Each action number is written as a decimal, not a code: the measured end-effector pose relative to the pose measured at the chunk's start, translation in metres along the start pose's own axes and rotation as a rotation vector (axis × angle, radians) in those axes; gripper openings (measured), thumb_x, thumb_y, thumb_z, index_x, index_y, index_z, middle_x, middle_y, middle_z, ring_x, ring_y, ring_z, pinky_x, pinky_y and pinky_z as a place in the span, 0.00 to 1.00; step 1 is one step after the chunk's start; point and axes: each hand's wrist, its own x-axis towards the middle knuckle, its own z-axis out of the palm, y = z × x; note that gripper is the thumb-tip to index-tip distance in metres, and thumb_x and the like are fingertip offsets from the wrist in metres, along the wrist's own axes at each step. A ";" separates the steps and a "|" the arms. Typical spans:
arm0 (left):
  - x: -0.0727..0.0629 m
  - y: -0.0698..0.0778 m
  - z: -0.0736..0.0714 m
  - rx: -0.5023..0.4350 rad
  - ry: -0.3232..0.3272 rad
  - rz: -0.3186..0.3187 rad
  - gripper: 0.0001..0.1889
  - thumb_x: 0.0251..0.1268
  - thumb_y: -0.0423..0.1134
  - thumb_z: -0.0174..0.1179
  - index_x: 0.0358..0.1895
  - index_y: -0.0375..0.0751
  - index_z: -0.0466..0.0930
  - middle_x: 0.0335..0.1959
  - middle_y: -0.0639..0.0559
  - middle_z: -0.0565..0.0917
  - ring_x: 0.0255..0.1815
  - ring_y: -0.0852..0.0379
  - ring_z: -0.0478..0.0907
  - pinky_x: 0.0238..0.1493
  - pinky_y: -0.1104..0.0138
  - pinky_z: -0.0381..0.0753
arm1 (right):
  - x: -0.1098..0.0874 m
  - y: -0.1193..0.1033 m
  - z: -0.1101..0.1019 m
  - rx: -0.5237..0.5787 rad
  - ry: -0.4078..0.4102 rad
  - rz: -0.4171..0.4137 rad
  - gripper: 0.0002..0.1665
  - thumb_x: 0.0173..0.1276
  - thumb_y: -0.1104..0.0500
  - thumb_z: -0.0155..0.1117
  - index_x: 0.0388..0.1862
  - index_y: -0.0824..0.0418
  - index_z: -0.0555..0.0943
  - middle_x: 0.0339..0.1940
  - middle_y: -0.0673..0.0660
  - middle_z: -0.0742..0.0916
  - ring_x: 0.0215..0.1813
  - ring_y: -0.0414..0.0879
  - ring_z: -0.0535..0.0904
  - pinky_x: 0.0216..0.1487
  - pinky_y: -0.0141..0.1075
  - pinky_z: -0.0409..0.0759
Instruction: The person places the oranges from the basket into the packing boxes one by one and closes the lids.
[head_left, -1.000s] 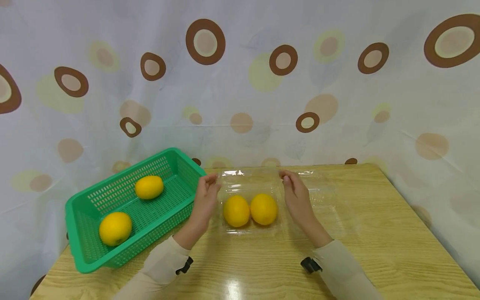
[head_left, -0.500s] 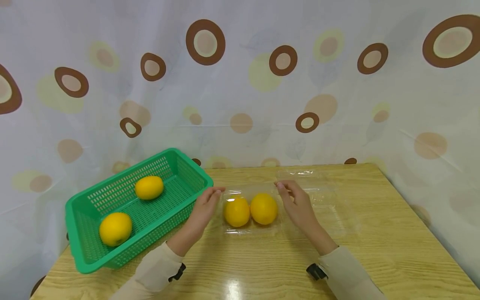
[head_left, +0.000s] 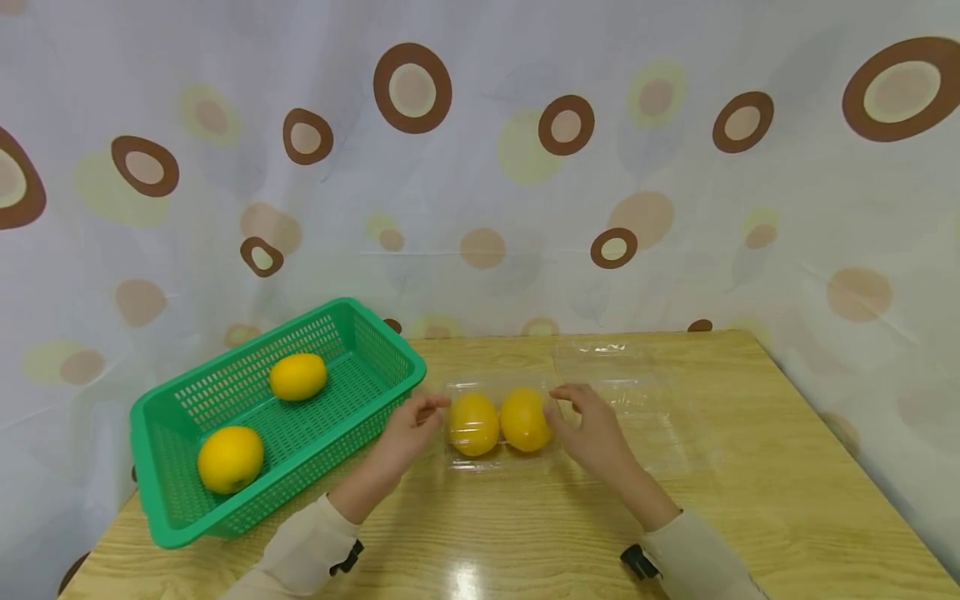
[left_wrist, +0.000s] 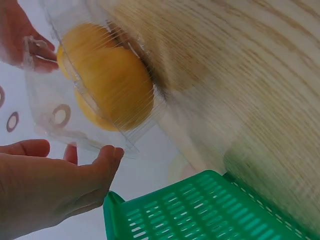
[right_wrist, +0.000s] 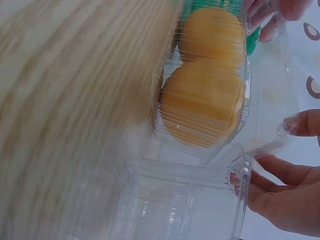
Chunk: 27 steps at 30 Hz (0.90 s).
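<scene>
Two yellow-orange round fruits (head_left: pixel 473 424), oranges by their look, sit side by side in a clear plastic clamshell box (left_wrist: pixel 131 131). Its hinged lid (left_wrist: pixel 42 102) is tilted over them. At the lid's left edge, my left hand (head_left: pixel 411 432) holds the rim lightly between thumb and fingers. My right hand (right_wrist: pixel 295 185) pinches the lid's right corner, thumb on one side and fingers on the other. Both hands stand beside the box, apart from the fruits. The box's clear walls are hard to make out in the head view.
A second clear clamshell box (head_left: pixel 637 412) stands open just right of the filled one. On the left, a green plastic basket (head_left: pixel 375 417) contains two more fruits (head_left: pixel 298 377). A patterned curtain (head_left: pixel 480 183) hangs behind the wooden table (head_left: pixel 757 517).
The lid has come down and toward me from upright over the two fruits. Both hands have moved nearer with it. The basket and the second box stay put.
</scene>
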 end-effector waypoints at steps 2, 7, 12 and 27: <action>-0.001 -0.002 0.000 0.018 -0.012 -0.005 0.15 0.69 0.29 0.49 0.54 0.27 0.75 0.60 0.31 0.72 0.62 0.34 0.67 0.60 0.45 0.69 | -0.002 0.000 0.000 -0.020 -0.017 0.018 0.22 0.70 0.58 0.60 0.56 0.73 0.76 0.57 0.68 0.78 0.56 0.64 0.75 0.56 0.55 0.74; -0.002 -0.005 0.000 0.045 -0.028 -0.024 0.15 0.66 0.27 0.52 0.54 0.28 0.75 0.61 0.31 0.70 0.61 0.34 0.67 0.58 0.44 0.70 | -0.007 -0.002 0.000 -0.034 -0.049 0.048 0.23 0.70 0.60 0.60 0.57 0.76 0.74 0.55 0.70 0.78 0.55 0.64 0.75 0.55 0.53 0.76; -0.004 -0.007 0.000 0.063 -0.037 -0.020 0.16 0.64 0.25 0.55 0.55 0.28 0.74 0.58 0.32 0.71 0.58 0.35 0.69 0.55 0.45 0.73 | -0.012 -0.008 -0.001 -0.090 -0.076 0.033 0.23 0.70 0.62 0.59 0.57 0.79 0.73 0.53 0.73 0.78 0.53 0.65 0.76 0.52 0.52 0.78; -0.011 -0.011 0.000 0.039 -0.066 -0.048 0.26 0.62 0.25 0.56 0.63 0.23 0.61 0.52 0.29 0.71 0.46 0.42 0.74 0.43 0.56 0.79 | -0.017 -0.016 -0.005 -0.192 -0.171 -0.010 0.23 0.64 0.72 0.59 0.56 0.83 0.71 0.49 0.73 0.77 0.45 0.60 0.78 0.41 0.46 0.81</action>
